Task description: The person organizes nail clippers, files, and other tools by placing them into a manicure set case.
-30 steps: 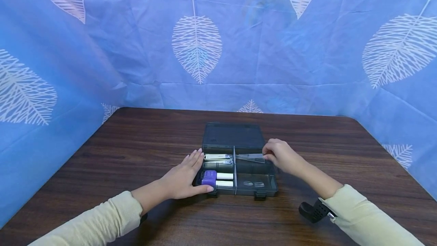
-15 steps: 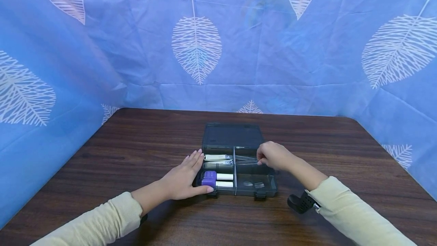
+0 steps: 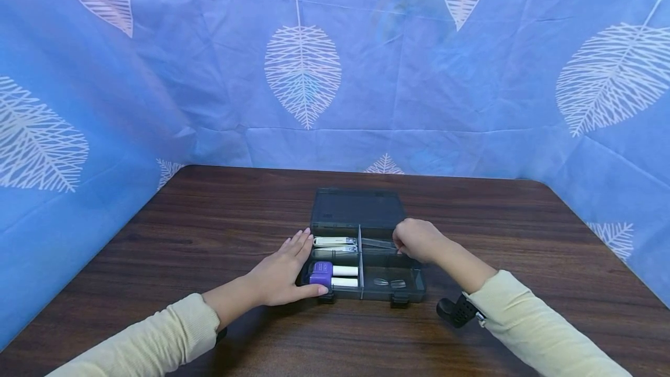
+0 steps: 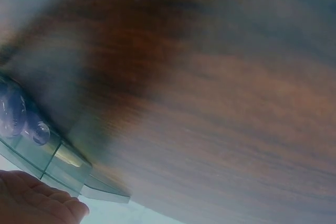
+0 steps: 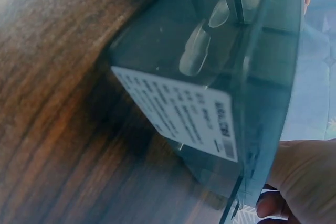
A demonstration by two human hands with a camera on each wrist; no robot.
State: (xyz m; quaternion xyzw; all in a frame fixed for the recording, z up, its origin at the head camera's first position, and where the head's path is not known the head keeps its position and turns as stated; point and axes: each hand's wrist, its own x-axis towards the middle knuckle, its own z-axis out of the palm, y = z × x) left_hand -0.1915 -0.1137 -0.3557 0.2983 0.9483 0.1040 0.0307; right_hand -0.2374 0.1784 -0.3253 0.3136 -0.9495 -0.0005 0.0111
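Resting flat against the left wall of the smoky plastic box [image 3: 366,260], the left hand [image 3: 280,272] lies with its fingers straight and its thumb along the box's front corner. The box sits open near the middle of the dark wooden desk [image 3: 183,237], its lid [image 3: 358,208] laid back behind it. In the box's left half lie two nail clippers [image 3: 334,243] at the back and a purple-capped bottle [image 3: 327,272] at the front. In its right front compartment lie two small clear pieces [image 3: 389,282]. At the box's right back compartment the right hand [image 3: 416,240] curls its fingers around one end of a thin clear strip [image 3: 378,243], which lies across that compartment. Blue leaf-print cloth [image 3: 303,68] hangs behind the box.
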